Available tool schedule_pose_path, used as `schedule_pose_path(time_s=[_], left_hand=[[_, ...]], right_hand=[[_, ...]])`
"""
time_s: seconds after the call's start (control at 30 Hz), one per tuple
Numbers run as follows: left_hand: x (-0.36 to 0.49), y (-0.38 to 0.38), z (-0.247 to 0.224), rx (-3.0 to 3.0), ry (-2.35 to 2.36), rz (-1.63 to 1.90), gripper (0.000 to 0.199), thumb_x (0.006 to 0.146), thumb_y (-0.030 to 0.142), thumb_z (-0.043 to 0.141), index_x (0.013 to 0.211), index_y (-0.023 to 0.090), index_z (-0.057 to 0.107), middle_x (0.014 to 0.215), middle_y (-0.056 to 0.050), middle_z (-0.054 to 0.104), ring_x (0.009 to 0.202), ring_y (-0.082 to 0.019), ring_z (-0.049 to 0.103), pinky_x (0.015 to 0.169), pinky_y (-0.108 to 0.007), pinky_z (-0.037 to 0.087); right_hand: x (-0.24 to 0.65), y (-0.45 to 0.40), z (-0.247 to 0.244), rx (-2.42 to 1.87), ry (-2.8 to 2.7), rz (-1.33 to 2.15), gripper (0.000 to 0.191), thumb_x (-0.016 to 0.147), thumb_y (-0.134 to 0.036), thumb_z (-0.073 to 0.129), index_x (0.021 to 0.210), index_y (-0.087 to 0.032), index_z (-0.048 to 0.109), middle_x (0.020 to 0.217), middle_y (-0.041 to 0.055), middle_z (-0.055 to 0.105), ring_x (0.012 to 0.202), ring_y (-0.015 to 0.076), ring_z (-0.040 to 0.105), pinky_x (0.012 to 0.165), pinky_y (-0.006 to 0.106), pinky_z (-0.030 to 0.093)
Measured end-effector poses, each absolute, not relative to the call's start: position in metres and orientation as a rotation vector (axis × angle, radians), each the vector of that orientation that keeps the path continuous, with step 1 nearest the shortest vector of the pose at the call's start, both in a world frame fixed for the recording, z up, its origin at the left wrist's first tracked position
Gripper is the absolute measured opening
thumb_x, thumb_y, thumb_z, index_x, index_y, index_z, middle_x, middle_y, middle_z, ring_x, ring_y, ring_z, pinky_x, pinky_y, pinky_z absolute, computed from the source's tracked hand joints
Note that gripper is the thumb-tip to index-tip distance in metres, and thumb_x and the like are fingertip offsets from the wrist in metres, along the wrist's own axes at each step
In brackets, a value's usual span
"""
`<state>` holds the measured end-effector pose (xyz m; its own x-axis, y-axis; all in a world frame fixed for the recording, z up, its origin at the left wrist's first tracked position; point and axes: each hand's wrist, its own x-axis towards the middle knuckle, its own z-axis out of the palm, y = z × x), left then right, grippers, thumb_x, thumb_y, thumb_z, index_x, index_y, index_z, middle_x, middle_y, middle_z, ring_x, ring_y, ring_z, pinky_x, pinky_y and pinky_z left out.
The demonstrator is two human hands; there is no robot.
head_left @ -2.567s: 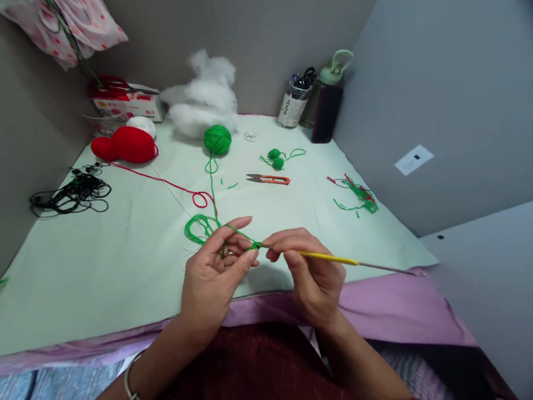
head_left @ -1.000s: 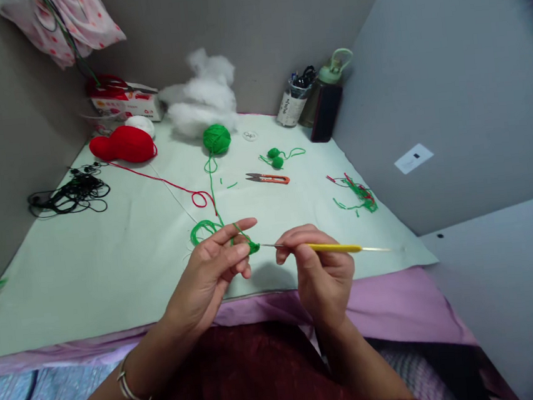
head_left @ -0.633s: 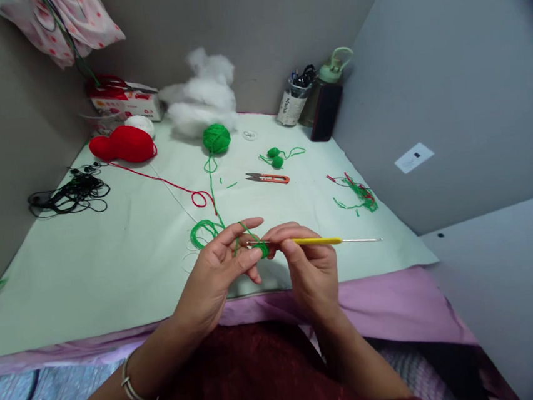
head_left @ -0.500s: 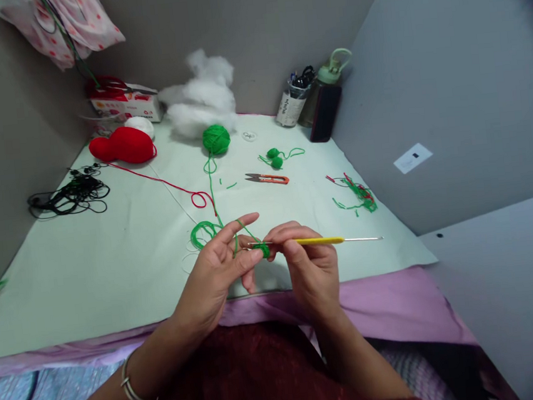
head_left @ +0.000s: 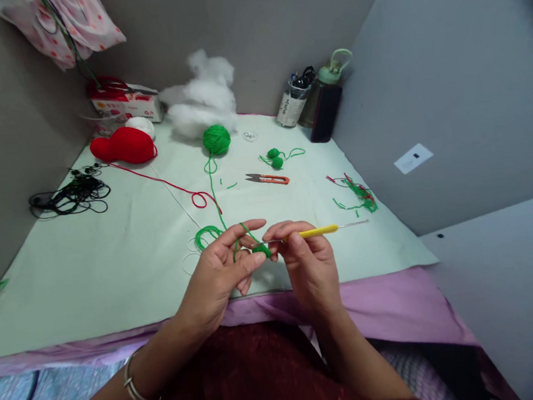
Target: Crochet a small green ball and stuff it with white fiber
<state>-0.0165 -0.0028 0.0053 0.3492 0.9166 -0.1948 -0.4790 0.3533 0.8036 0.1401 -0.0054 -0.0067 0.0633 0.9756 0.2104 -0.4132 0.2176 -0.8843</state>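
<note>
Pinching a small green crocheted piece (head_left: 263, 251) between thumb and fingertip, our left hand (head_left: 225, 263) is in front of the round ball of bright green yarn (head_left: 217, 140), its index finger stretched out with a green strand looped over it. Our right hand (head_left: 310, 258), in front of the ball and rightward, has its fingers closed round a slim crochet hook with a yellow handle and metal ends (head_left: 321, 230); we cannot tell whether its tip sits in a stitch.

Beneath our hands and the ball spreads a pale mint-green table cover (head_left: 112, 259), with mauve cloth (head_left: 390, 304) along the near edge, well in front of the ball. A dull grey partition wall (head_left: 269, 30) stands behind the ball, and a paler blue-grey panel (head_left: 468, 92) rises well to its right. Fluffy white stuffing (head_left: 204, 96) is heaped just behind it. Left of the ball we have a lumpy bundle of red yarn (head_left: 124, 146) and, farther left, a tangle of thin black cord (head_left: 77, 193); to its front right lie orange-handled thread snips (head_left: 276, 179).
</note>
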Motion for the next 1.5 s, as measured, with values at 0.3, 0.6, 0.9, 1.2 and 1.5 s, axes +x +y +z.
schedule_pose_path(time_s=[0.3, 0.6, 0.9, 1.2, 1.5], left_hand=[[-0.016, -0.003, 0.0, 0.81, 0.762, 1.061, 0.029, 0.087, 0.03, 0.084, 0.116, 0.027, 0.079, 0.085, 0.005, 0.059, 0.047, 0.002, 0.046, 0.047, -0.014, 0.039], [-0.017, -0.003, 0.001, 0.808, 0.779, 1.081, 0.037, 0.085, 0.025, 0.085, 0.121, 0.03, 0.078, 0.093, 0.005, 0.057, 0.046, 0.004, 0.046, 0.043, -0.013, 0.038], [-0.019, -0.003, 0.0, 0.804, 0.785, 1.072, 0.046, 0.084, 0.021, 0.085, 0.128, 0.032, 0.074, 0.094, 0.005, 0.056, 0.044, 0.004, 0.043, 0.039, -0.011, 0.034], [-0.021, -0.004, -0.003, 0.874, 0.805, 1.051, 0.065, 0.085, 0.016, 0.082, 0.144, 0.038, 0.063, 0.093, 0.005, 0.059, 0.045, 0.003, 0.04, 0.039, -0.011, 0.032], [-0.025, -0.004, 0.0, 0.945, 0.807, 1.047, 0.083, 0.085, 0.009, 0.079, 0.155, 0.043, 0.05, 0.089, 0.006, 0.059, 0.043, 0.001, 0.04, 0.039, -0.013, 0.032]], right_hand=[[0.143, -0.006, -0.009, -0.764, -1.006, 1.115, 0.015, 0.099, -0.031, 0.068, 0.094, -0.026, 0.081, 0.09, 0.0005, 0.076, 0.072, 0.0106, 0.069, 0.069, 0.024, 0.057], [0.149, -0.016, -0.007, -0.776, -1.168, 0.961, 0.018, 0.103, -0.025, 0.061, 0.099, -0.025, 0.078, 0.092, 0.0009, 0.072, 0.076, 0.0127, 0.069, 0.073, 0.03, 0.057], [0.148, -0.015, -0.007, -0.778, -1.193, 0.95, 0.019, 0.104, -0.022, 0.059, 0.099, -0.024, 0.078, 0.091, 0.0009, 0.071, 0.076, 0.0136, 0.067, 0.073, 0.031, 0.055], [0.15, -0.018, -0.004, -0.792, -1.265, 0.903, 0.02, 0.104, -0.021, 0.058, 0.098, -0.023, 0.077, 0.089, 0.0016, 0.071, 0.077, 0.0142, 0.067, 0.073, 0.032, 0.054], [0.152, -0.018, -0.002, -0.809, -1.27, 0.882, 0.021, 0.103, -0.021, 0.058, 0.095, -0.024, 0.077, 0.084, 0.0017, 0.07, 0.076, 0.0153, 0.066, 0.07, 0.033, 0.053]])
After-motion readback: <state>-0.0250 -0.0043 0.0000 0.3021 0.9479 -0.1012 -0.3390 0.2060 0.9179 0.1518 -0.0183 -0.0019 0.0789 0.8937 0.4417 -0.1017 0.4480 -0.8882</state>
